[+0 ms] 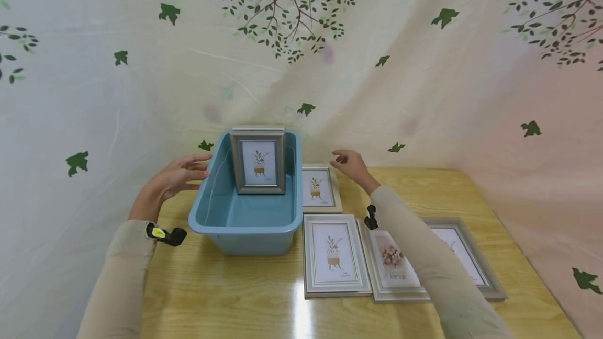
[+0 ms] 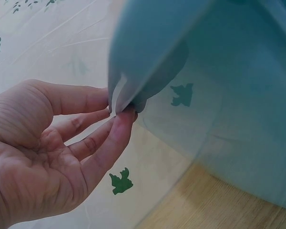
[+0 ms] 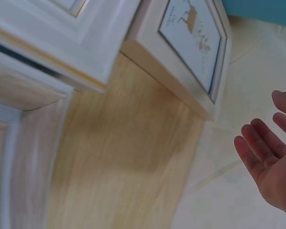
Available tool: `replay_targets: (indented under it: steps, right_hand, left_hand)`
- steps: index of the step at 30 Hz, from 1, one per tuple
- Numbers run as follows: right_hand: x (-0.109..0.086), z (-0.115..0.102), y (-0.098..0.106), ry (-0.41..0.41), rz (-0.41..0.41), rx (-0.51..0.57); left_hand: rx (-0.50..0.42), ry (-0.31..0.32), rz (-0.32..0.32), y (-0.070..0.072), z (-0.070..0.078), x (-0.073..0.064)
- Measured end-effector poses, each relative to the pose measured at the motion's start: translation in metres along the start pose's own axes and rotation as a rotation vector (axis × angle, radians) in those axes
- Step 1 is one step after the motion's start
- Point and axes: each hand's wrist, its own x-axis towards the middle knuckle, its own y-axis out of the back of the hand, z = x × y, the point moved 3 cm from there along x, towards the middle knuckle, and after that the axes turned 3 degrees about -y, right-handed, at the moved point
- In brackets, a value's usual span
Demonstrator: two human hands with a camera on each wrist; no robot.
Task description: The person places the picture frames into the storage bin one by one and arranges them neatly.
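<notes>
My left hand [image 1: 181,174] is at the left side of a blue plastic basin [image 1: 249,230], its fingers fairly straight. In the left wrist view its fingertips [image 2: 126,119] meet right at the basin's rim. Inside the basin a silver picture frame [image 1: 237,171] with a potted-plant print leans upright, and the top edge of another frame [image 1: 258,128] shows behind it. My right hand [image 1: 352,165] hovers to the right of the basin, fingers loosely bent and holding nothing. A cream picture frame [image 1: 335,192] lies nearest to it, beside the basin's right wall.
On the wooden table [image 1: 226,297], a white picture frame [image 1: 360,276] lies in front of the cream one. A frame with a flower print [image 1: 391,258] and a grey frame [image 1: 490,276] lie further right, partly under my right forearm. A patterned curtain [image 1: 264,88] hangs behind.
</notes>
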Motion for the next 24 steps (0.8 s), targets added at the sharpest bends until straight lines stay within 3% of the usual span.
replay_targets:
  steps: [7, 15, 24]
  right_hand:
    - [-0.008, 0.018, -0.011, -0.084, -0.051, 0.032]
    - [-0.011, 0.031, -0.023, -0.195, -0.043, 0.096]
    - [-0.013, 0.049, -0.035, -0.247, -0.026, 0.191]
  left_hand:
    - [-0.003, 0.011, -0.004, 0.0, 0.0, -0.001]
    - [-0.008, -0.001, 0.005, 0.001, 0.002, -0.001]
    - [-0.015, 0.005, 0.001, 0.001, 0.0, -0.003]
